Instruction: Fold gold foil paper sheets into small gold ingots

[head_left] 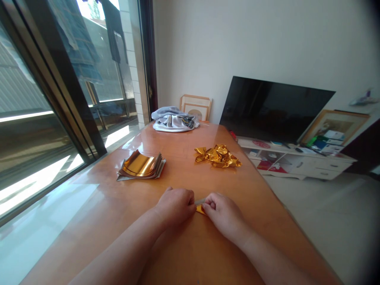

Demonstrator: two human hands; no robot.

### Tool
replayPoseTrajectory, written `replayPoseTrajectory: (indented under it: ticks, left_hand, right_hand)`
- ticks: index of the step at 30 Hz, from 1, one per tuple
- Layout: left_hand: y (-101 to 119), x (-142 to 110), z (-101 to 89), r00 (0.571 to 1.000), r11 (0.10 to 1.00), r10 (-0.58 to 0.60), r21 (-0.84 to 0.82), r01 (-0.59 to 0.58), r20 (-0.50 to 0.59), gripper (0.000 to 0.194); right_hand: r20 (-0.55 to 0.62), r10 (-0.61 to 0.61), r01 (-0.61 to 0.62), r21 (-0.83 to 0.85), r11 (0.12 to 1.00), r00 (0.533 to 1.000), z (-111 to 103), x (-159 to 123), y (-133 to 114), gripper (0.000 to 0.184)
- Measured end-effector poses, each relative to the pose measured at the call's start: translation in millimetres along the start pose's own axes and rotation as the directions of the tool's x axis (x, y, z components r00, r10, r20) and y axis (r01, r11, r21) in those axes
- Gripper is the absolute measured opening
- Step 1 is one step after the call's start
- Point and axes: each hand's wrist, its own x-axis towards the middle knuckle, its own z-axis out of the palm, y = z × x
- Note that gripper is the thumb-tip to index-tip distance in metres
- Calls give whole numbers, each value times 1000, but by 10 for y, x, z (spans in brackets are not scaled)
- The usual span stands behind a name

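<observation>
Near the middle of the wooden table, my left hand (177,202) and my right hand (223,211) face each other, fingers closed on a small piece of gold foil paper (200,209). A greyish edge of the paper shows along its top; most of it is hidden by my fingers. Ahead to the left lies a stack of gold foil sheets (139,164) with curled edges and grey undersides. Ahead to the right sits a pile of folded gold foil pieces (219,155), crumpled and shiny.
On the table's (181,144) far end rests a bundle of grey cloth (175,118). Beyond the right edge, a television (276,109) stands on a low white cabinet (308,164). Glass sliding doors (97,79) run along the left. Picture frames (196,103) lean on the wall.
</observation>
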Motion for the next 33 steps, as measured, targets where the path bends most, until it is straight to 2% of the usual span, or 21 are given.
replayPoseTrajectory:
  ticks: [7,20,33]
  left_hand:
    - [-9,5,25,1000,1000,-6,9,6,-10,18]
    - [25,-2,-51,999,999,-17,49,15,52,30]
    - [35,-7,13,1000,998,-11,58,10,17,23]
  right_hand:
    - [11,11,-11,-13,1000,1000,-4,8,-10,13]
    - [19,16,-16,-40,999,1000,-28,7,-35,13]
    - [24,26,-25,-29,999,999,-17,7,-24,10]
